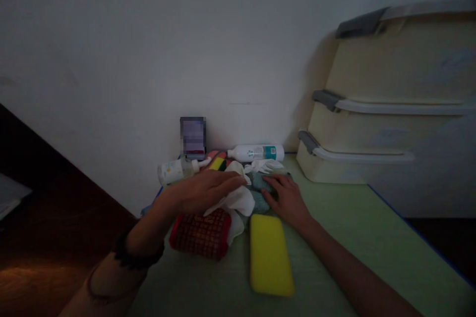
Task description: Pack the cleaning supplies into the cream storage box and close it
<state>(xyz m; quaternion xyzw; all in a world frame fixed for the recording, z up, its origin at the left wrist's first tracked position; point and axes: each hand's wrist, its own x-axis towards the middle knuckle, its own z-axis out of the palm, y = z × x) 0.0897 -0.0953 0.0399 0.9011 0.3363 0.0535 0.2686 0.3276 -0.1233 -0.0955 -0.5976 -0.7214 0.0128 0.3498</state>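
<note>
Hands over a heap of cloths on a green table top (353,228), in dim light. Left hand (206,190), palm down with fingers stretched forward, lies on a white cloth (238,203) that drapes over a red checked pad (203,235); whether it grips the cloth cannot be told. Right hand (286,199), flat and open, rests on a teal cloth (260,182) and holds nothing. Yellow sponge (269,255) lies just in front of the right hand. By the wall: a white bottle (256,152) on its side and a small bottle (173,172), tilted. Plastic drawer unit (390,124) at right.
</note>
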